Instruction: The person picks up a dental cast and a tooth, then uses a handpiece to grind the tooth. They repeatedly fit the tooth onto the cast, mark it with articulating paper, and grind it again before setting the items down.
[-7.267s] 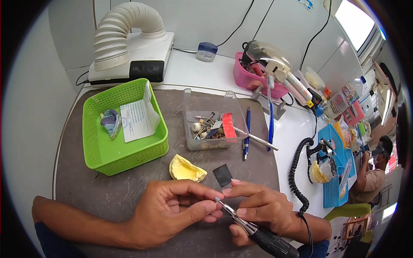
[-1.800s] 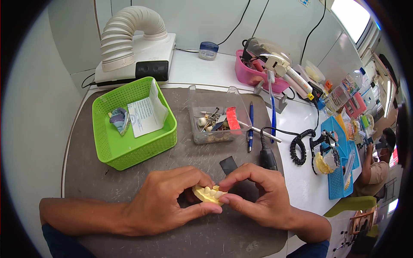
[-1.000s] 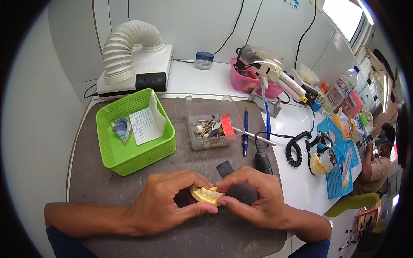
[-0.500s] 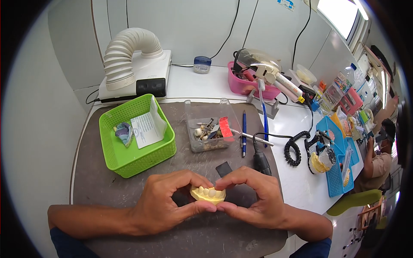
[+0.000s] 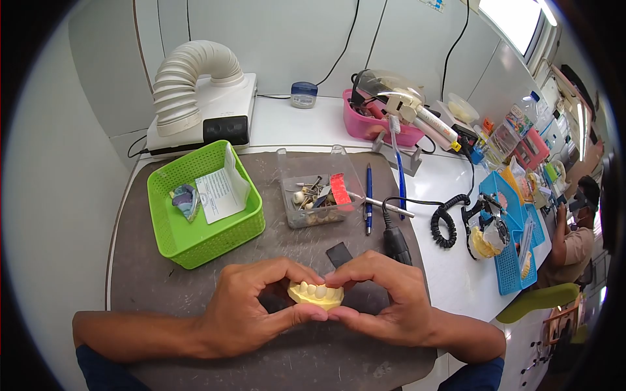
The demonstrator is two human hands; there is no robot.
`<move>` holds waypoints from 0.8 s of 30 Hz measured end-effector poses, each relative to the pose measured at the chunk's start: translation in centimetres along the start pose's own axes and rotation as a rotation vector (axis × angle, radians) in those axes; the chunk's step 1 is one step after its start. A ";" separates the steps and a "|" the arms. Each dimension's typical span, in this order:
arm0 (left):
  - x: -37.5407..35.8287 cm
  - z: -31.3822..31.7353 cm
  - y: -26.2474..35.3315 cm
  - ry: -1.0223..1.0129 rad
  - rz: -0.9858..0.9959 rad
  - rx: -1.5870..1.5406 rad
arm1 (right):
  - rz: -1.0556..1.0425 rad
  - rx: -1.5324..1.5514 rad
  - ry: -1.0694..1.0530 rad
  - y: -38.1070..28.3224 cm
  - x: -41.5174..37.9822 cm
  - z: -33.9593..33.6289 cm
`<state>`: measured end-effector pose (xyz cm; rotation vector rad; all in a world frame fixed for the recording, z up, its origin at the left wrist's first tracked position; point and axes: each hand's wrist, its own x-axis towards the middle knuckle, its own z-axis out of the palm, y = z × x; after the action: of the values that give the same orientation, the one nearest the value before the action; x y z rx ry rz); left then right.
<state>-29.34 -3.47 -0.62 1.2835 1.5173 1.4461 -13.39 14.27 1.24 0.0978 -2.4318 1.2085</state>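
Note:
A yellow dental model (image 5: 315, 295) with a row of teeth is held low over the dark mat, between my two hands. My left hand (image 5: 254, 303) grips its left side, thumb below and fingers above. On the other side my right hand (image 5: 385, 296) grips it the same way, and the two thumb tips nearly meet under the model. A small black square (image 5: 338, 255) lies just beyond my right fingers. Behind the hands stands a clear box (image 5: 319, 218) of small tools and bits, beside a blue pen (image 5: 369, 202).
A green basket (image 5: 208, 244) with a paper and a purple piece stands at the left. Further back are a white hose unit (image 5: 195, 98) and a pink basket (image 5: 378, 130). At the right are a handpiece (image 5: 395, 244), an articulator (image 5: 486, 234), blue trays (image 5: 508, 274) and a seated person (image 5: 574, 241).
The view has shifted very slightly. Both hands keep the same hold on the model, which looks almost unmoved.

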 end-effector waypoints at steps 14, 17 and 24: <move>-0.2 0.1 0.1 -0.004 -0.085 -0.025 | -0.030 -0.011 -0.025 -0.2 0.1 -0.1; -0.3 0.1 0.0 -0.012 -0.131 -0.030 | -0.030 -0.016 -0.027 -0.2 0.0 -0.1; -0.2 0.4 -0.8 0.014 -0.095 -0.063 | -0.029 -0.028 -0.013 -0.3 -0.1 0.1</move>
<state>-29.10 -3.51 -1.51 1.1510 1.5089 1.4332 -13.28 13.99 1.40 0.1321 -2.4494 1.1641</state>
